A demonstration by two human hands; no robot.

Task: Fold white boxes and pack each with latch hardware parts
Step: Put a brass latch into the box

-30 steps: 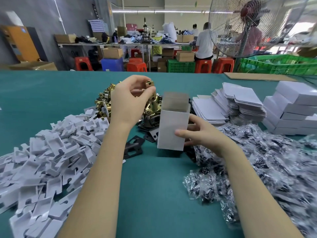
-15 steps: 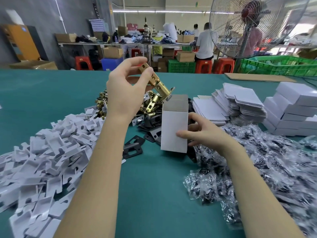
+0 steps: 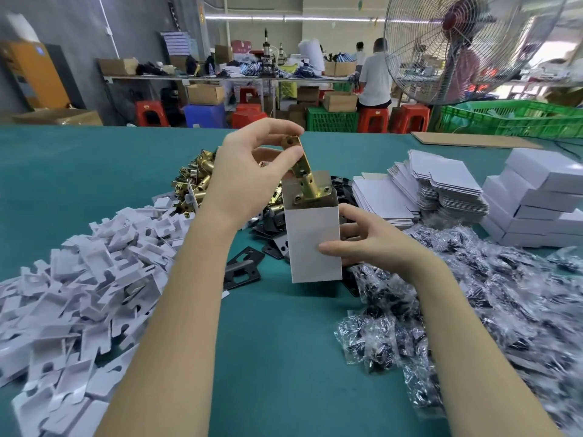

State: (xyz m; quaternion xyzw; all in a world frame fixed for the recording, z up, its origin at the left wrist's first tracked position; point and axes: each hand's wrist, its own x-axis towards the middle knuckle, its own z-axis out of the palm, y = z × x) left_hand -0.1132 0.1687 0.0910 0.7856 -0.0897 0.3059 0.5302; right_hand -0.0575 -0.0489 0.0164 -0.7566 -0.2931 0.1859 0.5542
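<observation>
An upright white box (image 3: 314, 244) with its top open stands on the green table (image 3: 277, 357) in the middle. My right hand (image 3: 366, 244) grips its right side. My left hand (image 3: 249, 175) pinches the upper end of a brass latch (image 3: 304, 171) between thumb and fingers. The latch's lower end with its faceplate sits at the box's open mouth. Behind the hands lies a heap of brass latches (image 3: 192, 181), and dark strike plates (image 3: 243, 272) lie beside the box.
A big pile of white card inserts (image 3: 72, 298) fills the left. Clear bags of dark screws (image 3: 473, 304) spread across the right. Flat box blanks (image 3: 419, 190) and stacked finished white boxes (image 3: 536, 200) sit at back right. A fan (image 3: 467, 42) stands beyond the table.
My left hand lifted a brass latch out of the heap, carried it right and lowered its end into the open box. My right hand kept hold of the box.
</observation>
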